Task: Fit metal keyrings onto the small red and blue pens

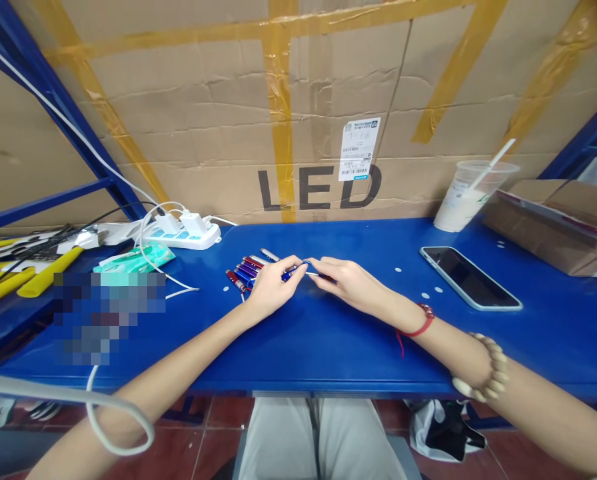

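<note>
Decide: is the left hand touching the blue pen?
Touching. The head view shows the left hand with its fingertips closed on the blue pen, with no gap between them. The right hand holds the pen's other end.

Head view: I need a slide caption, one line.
The left hand and right hand hold a blue pen over a blue bench, beside more pens, a phone and a power strip.

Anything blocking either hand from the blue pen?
Nothing visible: left hand and right hand both grip the slim blue pen over the blue tabletop; the row of loose pens lies by the left hand.
</note>
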Motion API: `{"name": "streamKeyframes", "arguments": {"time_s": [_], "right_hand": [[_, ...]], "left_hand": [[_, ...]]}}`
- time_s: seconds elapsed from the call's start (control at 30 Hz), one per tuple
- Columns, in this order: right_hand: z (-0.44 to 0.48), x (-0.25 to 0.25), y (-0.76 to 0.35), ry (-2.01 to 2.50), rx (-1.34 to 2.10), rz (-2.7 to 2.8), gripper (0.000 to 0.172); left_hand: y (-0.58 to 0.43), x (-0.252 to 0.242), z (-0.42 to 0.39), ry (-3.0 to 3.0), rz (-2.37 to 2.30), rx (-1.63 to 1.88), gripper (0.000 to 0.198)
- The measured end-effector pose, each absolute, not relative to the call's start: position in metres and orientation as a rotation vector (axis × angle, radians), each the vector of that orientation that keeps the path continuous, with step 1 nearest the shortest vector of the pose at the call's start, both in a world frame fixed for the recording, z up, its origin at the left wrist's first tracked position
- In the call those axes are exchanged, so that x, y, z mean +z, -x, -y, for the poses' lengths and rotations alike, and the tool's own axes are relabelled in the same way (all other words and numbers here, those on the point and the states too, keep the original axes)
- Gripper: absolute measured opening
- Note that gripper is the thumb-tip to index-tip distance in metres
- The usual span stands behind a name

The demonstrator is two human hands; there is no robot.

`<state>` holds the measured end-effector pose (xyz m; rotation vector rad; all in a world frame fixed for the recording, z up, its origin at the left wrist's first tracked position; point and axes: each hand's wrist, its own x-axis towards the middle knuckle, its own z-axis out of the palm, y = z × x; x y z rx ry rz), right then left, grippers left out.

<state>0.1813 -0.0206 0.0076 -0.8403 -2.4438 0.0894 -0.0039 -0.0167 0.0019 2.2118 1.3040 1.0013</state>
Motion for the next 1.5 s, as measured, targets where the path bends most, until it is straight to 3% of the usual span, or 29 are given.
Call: {"name": "streamKeyframes", "arguments": {"time_s": [0.63,0.87,1.23,1.33,1.5], "right_hand": [[0.018,0.009,-0.182,0.898,0.095,2.272,0.025],[0.015,0.005,-0.178,0.912,0.092,2.106,0.030],[-0.006,-0.004,-0.210,1.621,-0.185,2.236,0.024],[-0.006,-0.001,-0.207,1.468,-0.034,2.151,0.022],[0.007,0.010,-0.185,1.104,0.524,1.871,0.035]], "left_hand": [[0.003,0.002,0.016,-2.107,-1.074,1.014,0.029],[-0.001,0.000,0.018,-2.210,-0.961,0.816,0.025],[-0.002,0.004,0.018,-2.073,-1.110,0.916,0.023],[-0.002,0.002,0.018,-2.131,-1.129,0.965,0.022],[-0.003,-0.003,0.018,-2.259,-1.137,1.046,0.021]]}}
